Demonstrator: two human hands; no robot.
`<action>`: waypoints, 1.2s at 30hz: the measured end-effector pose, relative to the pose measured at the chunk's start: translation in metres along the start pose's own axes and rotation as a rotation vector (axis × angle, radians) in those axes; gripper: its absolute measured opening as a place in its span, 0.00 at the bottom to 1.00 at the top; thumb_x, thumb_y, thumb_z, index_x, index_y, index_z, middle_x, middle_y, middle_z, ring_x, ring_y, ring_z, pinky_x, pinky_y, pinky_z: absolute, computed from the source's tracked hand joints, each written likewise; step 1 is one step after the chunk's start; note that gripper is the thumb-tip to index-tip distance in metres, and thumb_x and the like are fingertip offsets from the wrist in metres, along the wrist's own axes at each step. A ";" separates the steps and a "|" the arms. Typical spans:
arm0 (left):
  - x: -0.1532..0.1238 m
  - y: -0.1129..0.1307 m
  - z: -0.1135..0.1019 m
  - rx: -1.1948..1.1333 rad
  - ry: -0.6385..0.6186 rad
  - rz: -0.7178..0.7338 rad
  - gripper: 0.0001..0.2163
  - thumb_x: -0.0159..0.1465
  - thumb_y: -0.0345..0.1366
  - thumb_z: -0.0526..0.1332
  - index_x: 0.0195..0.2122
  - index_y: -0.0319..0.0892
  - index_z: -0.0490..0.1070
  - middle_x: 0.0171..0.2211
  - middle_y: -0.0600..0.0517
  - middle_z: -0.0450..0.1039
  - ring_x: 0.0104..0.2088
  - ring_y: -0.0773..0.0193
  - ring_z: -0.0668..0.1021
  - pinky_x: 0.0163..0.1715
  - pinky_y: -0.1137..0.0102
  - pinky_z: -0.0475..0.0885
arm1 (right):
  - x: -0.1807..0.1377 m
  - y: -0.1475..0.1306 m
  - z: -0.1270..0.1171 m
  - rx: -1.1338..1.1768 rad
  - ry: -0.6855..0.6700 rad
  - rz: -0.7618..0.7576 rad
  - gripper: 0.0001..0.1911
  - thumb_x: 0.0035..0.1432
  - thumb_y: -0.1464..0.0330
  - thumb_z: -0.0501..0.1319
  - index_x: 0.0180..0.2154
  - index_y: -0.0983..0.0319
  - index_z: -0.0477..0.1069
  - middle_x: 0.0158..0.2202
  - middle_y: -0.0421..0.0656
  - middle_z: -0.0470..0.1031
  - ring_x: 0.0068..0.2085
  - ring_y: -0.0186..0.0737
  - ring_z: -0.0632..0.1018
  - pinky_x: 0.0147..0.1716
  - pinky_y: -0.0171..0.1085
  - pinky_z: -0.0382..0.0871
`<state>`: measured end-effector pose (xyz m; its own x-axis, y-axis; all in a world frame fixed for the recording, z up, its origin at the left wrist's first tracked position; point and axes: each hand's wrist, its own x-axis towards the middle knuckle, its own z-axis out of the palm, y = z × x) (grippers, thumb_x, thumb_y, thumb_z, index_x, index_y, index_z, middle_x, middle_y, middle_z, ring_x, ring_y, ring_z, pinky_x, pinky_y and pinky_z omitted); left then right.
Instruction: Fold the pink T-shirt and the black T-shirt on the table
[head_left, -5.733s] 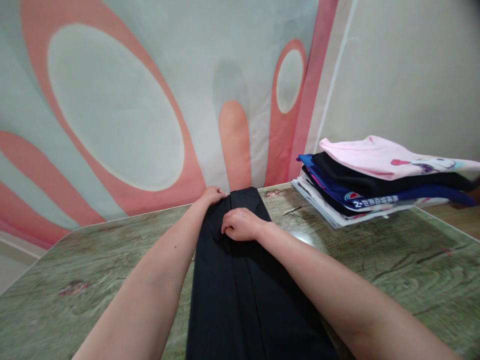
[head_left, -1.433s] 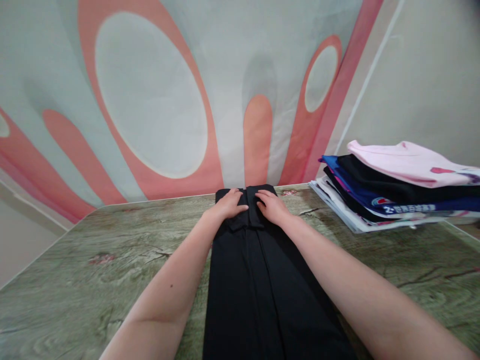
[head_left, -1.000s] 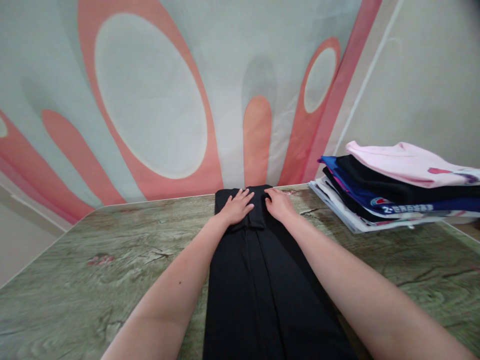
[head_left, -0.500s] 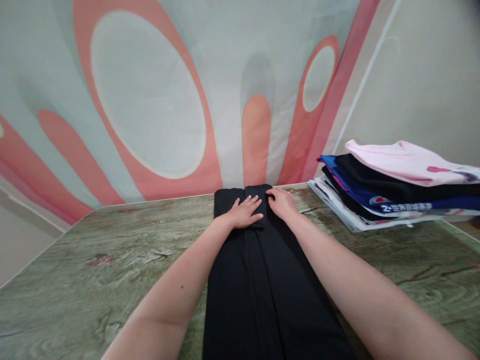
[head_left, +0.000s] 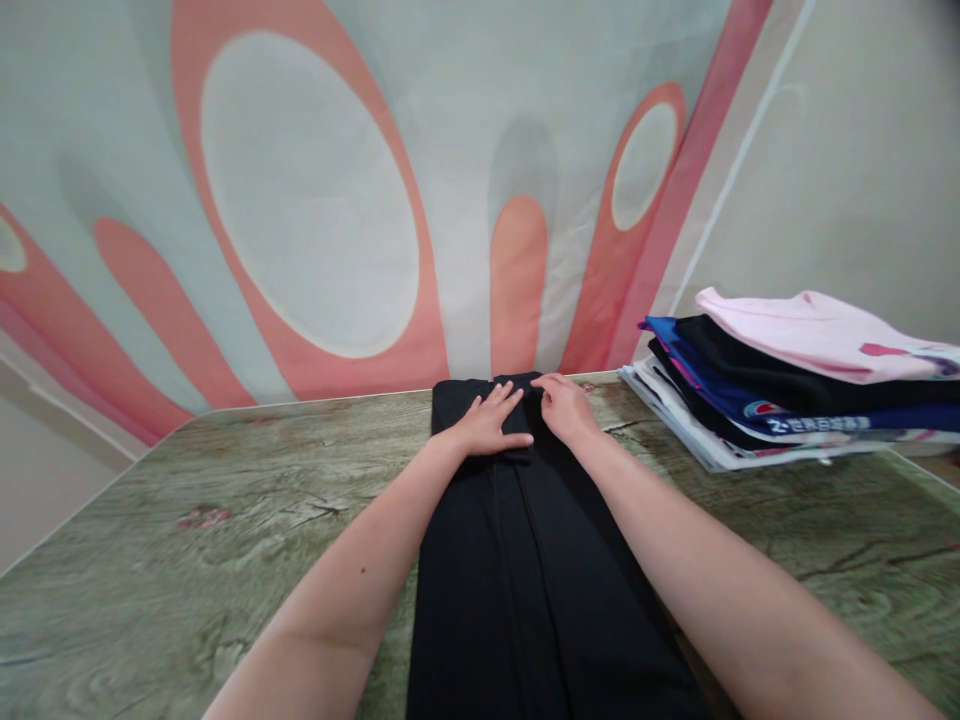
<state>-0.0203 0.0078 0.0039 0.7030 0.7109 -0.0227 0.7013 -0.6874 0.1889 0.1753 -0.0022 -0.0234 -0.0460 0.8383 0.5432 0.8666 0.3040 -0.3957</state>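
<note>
A long black garment (head_left: 517, 580) lies lengthwise down the middle of a green wood-grain table (head_left: 187, 510), folded into a narrow strip. Its far end reaches the table's back edge. My left hand (head_left: 487, 425) rests flat on that far end with the fingers stretched out and spread. Beside it, my right hand (head_left: 566, 408) presses on the same far end, its fingers curled down onto the cloth at the fold's edge. Both forearms run along the garment's two sides.
A stack of folded clothes (head_left: 795, 390) sits at the table's back right, pink on top, black and blue below. A hanging cloth with pink and grey ovals (head_left: 315, 200) stands right behind the table. The table's left corner (head_left: 161, 430) is rounded.
Between 5.7 s ago and now both hands went from gripping the cloth to pressing on its far end. In the last second my left hand slid slightly right across the fold.
</note>
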 end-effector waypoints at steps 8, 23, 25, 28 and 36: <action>0.001 -0.028 0.018 0.126 0.141 -0.251 0.29 0.68 0.52 0.39 0.65 0.40 0.49 0.67 0.43 0.45 0.66 0.52 0.47 0.61 0.51 0.47 | -0.005 -0.014 0.016 0.015 -0.305 -0.173 0.24 0.65 0.66 0.47 0.60 0.65 0.59 0.63 0.49 0.58 0.64 0.43 0.57 0.61 0.46 0.53; -0.002 -0.017 0.020 0.183 0.171 -0.220 0.27 0.69 0.48 0.39 0.65 0.41 0.50 0.67 0.45 0.46 0.66 0.54 0.49 0.61 0.52 0.49 | -0.015 -0.028 0.022 -0.080 -0.386 -0.188 0.29 0.67 0.56 0.41 0.63 0.63 0.55 0.66 0.48 0.51 0.66 0.45 0.53 0.63 0.51 0.44; -0.006 -0.010 0.015 0.192 0.199 -0.237 0.26 0.70 0.46 0.39 0.65 0.39 0.51 0.66 0.44 0.48 0.66 0.55 0.50 0.61 0.54 0.50 | -0.014 -0.030 0.019 -0.065 -0.392 -0.168 0.28 0.67 0.56 0.42 0.63 0.62 0.55 0.66 0.48 0.51 0.66 0.45 0.53 0.62 0.51 0.45; -0.023 0.008 0.005 0.198 0.227 -0.261 0.25 0.70 0.43 0.38 0.64 0.35 0.51 0.66 0.41 0.49 0.66 0.55 0.51 0.61 0.56 0.51 | -0.015 -0.036 0.003 -0.025 -0.394 -0.097 0.25 0.68 0.59 0.43 0.62 0.62 0.57 0.65 0.49 0.54 0.65 0.43 0.55 0.62 0.50 0.48; -0.147 0.096 0.020 0.227 0.224 -0.103 0.29 0.69 0.50 0.41 0.66 0.37 0.48 0.67 0.42 0.45 0.67 0.53 0.46 0.63 0.56 0.48 | -0.126 -0.063 -0.076 -0.003 -0.333 -0.139 0.28 0.66 0.58 0.45 0.63 0.64 0.53 0.66 0.51 0.51 0.66 0.46 0.52 0.62 0.51 0.50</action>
<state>-0.0540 -0.1658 0.0053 0.6012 0.7761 0.1904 0.7935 -0.6079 -0.0277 0.1646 -0.1611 -0.0101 -0.3227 0.8907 0.3203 0.8419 0.4248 -0.3329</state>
